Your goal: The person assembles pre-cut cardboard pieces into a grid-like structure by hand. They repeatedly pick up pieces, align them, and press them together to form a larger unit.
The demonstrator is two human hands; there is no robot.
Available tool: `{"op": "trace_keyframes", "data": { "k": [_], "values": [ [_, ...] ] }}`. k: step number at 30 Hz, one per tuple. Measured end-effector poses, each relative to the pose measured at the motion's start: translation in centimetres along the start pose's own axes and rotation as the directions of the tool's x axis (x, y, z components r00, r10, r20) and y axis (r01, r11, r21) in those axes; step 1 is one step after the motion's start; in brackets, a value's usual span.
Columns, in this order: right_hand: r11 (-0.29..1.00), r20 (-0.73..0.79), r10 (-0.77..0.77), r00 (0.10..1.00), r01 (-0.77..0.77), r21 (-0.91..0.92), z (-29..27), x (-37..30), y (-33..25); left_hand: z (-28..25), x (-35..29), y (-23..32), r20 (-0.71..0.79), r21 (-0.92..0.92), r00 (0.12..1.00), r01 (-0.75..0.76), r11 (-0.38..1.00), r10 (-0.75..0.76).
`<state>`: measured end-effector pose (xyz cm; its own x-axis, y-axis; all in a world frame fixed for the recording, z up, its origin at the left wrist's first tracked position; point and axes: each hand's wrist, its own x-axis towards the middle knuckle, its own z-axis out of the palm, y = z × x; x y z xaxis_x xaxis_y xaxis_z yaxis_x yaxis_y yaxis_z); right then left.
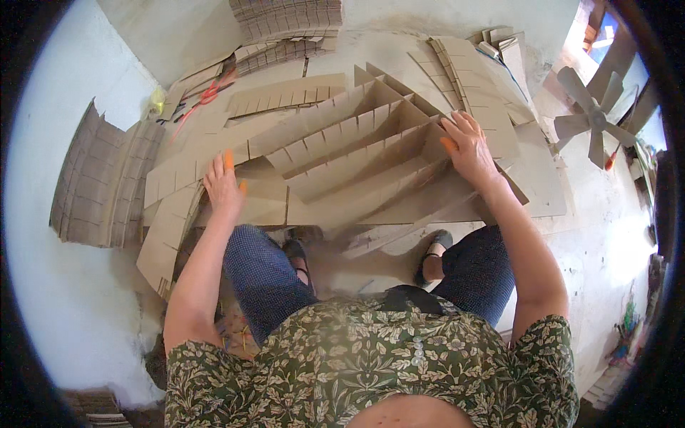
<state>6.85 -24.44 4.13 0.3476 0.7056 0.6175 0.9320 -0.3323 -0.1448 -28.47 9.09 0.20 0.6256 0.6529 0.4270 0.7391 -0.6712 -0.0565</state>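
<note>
Head view: slotted cardboard strips (pixel 364 167) stand joined toward the right edge of the worktop (pixel 540 182), left ends loose; left hand (pixel 225 189) slightly spread, right hand's (pixel 469 148) pinch unclear.

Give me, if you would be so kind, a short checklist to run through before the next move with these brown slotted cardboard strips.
1. Right hand at the right end of the partly joined brown cardboard divider grid: ok.
2. Orange finger covers worn: ok, orange shows on both the right hand and the left hand.
3. All slots filled: not ok, open notches show along the long strips' upper edges.
4. Joints at the right end fully seated: cannot tell, the right hand hides part of them.
5. Grey five-bladed fan apart from the right hand: ok, it stands off to the right.
</note>
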Motion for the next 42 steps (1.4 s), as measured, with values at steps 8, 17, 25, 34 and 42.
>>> {"op": "trace_keyframes", "data": {
  "k": [8,17,25,34,42],
  "values": [
    [0.945,0.032,0.07,0.997,-0.077,0.318,-3.9,-2.4,-3.5,2.0,7.4,-3.1,-0.211,-0.124,0.967,0.12,0.985,-0.144],
    [-0.378,0.56,0.073,0.825,-0.497,0.781,-5.7,-1.5,-9.3,-9.0,0.4,10.5,-0.516,-0.216,0.727,-0.622,0.753,0.453],
    [-0.153,0.384,0.634,0.671,-0.378,0.913,-9.5,-4.9,-6.1,-6.8,-2.2,13.9,-0.514,-0.49,0.82,-0.522,0.698,0.252],
    [0.542,-0.205,0.712,0.672,-0.34,0.769,-13.6,-10.2,0.4,1.6,-5.1,9.4,0.038,-0.867,0.997,0.069,0.494,-0.074],
    [0.881,-0.241,0.432,0.869,-0.349,0.319,-12.2,-10.5,0.2,4.5,-5.3,8.9,0.025,-0.798,0.999,-0.006,0.603,0.042]
  ]
}}
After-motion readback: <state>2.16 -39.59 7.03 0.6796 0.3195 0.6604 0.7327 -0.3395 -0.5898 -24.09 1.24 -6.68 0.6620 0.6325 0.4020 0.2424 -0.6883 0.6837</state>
